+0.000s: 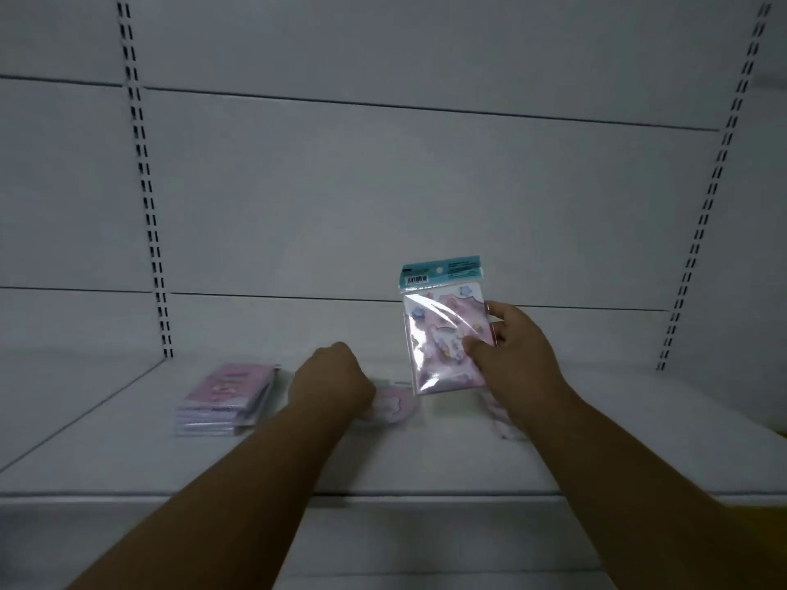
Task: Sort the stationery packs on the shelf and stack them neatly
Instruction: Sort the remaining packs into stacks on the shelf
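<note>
My right hand [513, 351] holds a pink stationery pack [443, 330] upright above the white shelf [426, 457]; the pack has a teal header card and a shiny clear wrapper. My left hand [330, 379] reaches down over another pink pack [392, 408] lying flat on the shelf, fingers curled and hiding its near part; whether it grips the pack I cannot tell. A neat stack of several pink packs [228, 400] sits to the left. Part of one more pack [496, 408] shows under my right wrist.
The white back panel [404, 198] rises behind the shelf, with slotted uprights at left [147, 198] and right [715, 185]. The shelf's front lip [426, 498] runs across below my forearms. A yellow object [781, 436] peeks in at the right edge.
</note>
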Demonstrator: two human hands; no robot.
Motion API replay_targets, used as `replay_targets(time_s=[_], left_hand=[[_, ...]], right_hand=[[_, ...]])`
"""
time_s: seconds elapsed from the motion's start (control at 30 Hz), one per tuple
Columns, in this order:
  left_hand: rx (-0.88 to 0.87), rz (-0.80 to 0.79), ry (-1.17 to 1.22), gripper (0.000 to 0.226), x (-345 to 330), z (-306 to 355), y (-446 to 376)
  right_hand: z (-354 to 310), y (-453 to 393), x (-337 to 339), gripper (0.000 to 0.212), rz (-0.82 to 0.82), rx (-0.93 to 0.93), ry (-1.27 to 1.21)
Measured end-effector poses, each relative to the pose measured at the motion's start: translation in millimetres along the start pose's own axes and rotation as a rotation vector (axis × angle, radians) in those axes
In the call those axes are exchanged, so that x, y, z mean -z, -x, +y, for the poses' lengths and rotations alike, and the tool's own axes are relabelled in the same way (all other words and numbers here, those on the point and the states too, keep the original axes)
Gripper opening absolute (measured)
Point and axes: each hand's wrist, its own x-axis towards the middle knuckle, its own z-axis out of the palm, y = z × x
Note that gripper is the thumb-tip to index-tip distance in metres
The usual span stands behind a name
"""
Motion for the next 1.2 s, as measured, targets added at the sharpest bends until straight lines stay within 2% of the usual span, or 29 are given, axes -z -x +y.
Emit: replay_targets(time_s=[0.07,0.1,0.2,0.27,0.3,0.43,0.53,0.63,0.8,1.03,1.2], left_hand=[[-0.054,0.093,0.13,0.023,-2,16,3],[-0.07,0.095,0.287,0.025,-2,28,4],[-0.01,-0.059,0.801,0.026,0,68,7],[0.04,-0.17,0.989,0.019,-5,87,5],[0.043,-0.192,1.004,0.017,-11,94,3],[0.021,-0.197,0.791,0.012,-43,117,-8],[0.008,-0.208,0.585,0.013,-64,132,-18],[-0.021,-0.206,0.354,0.017,-83,142,-27],[-0.145,-0.03,0.07,0.03,-100,145,-30],[-0.307,0.074,-0.008,0.035,-71,116,-18],[-0.299,0.196,-0.032,0.031,-1,30,6]], right_hand=[[5,-1,8,0.037,-0.046,-0.022,-0.004],[7,-2,13,0.035,-0.068,-0.035,-0.022],[13,-5,29,0.025,-0.101,-0.068,-0.053],[20,-11,44,0.021,-0.1,-0.095,-0.006],[25,-14,52,0.019,-0.111,-0.107,0.029],[44,-25,76,0.008,-0.164,-0.189,0.222],[57,-33,80,0.017,-0.213,-0.198,0.497],[70,-37,80,0.018,-0.247,-0.205,0.644],[81,-35,80,0.038,-0.224,-0.106,0.857],[28,-33,52,0.043,-0.12,0.194,0.816],[-60,-17,-25,0.043,-0.164,0.416,0.692]])
